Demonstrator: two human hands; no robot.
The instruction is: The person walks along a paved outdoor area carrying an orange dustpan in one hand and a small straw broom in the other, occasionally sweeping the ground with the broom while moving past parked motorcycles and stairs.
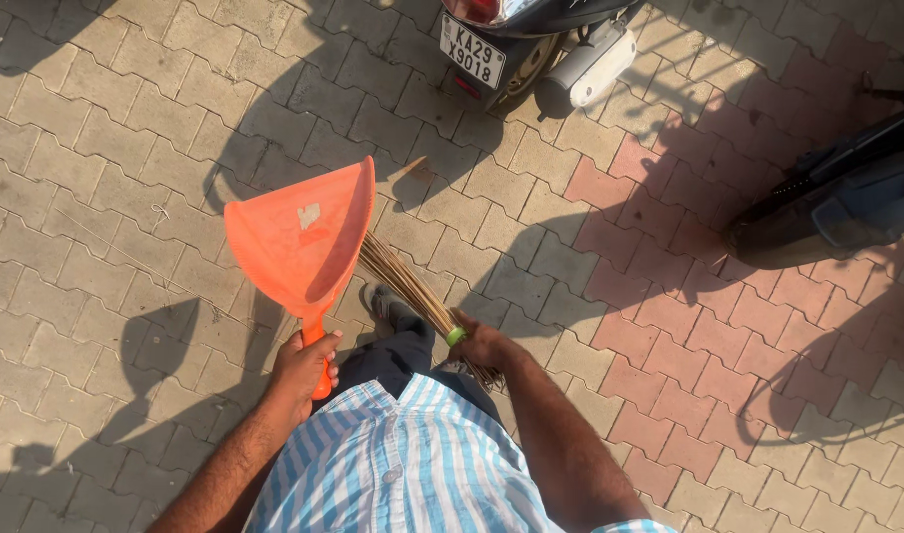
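Ahead of both hands and to the left of the left hand (302,367), the grey block paving (97,178) lies open, crossed only by patches of shadow; this is the widest free stretch in view. Ahead of the right hand (484,345), at the top edge, stands the rear of a parked scooter (531,39) with its white number plate and pale exhaust. Further to the right of that hand, the dark body of a second parked vehicle (837,202) reaches in from the right edge over the reddish paving (669,296). Between these two vehicles a strip of bare pavers stays free.

The two hands are apart, each closed on its own thing. The left hand is wrapped around the handle of an orange dustpan (299,237), whose broad scoop rises up and ahead of the hand, its hollow side facing the camera, with a small pale scrap stuck inside. The right hand grips a broom of thin brown sticks (403,276), just by the green band that ties the bundle. The sticks run from that hand up and towards the left, passing behind the dustpan's right edge.

Between the hands, one dark shoe (378,301) and a dark trouser leg show below the dustpan, above a blue and white striped shirt (403,474).
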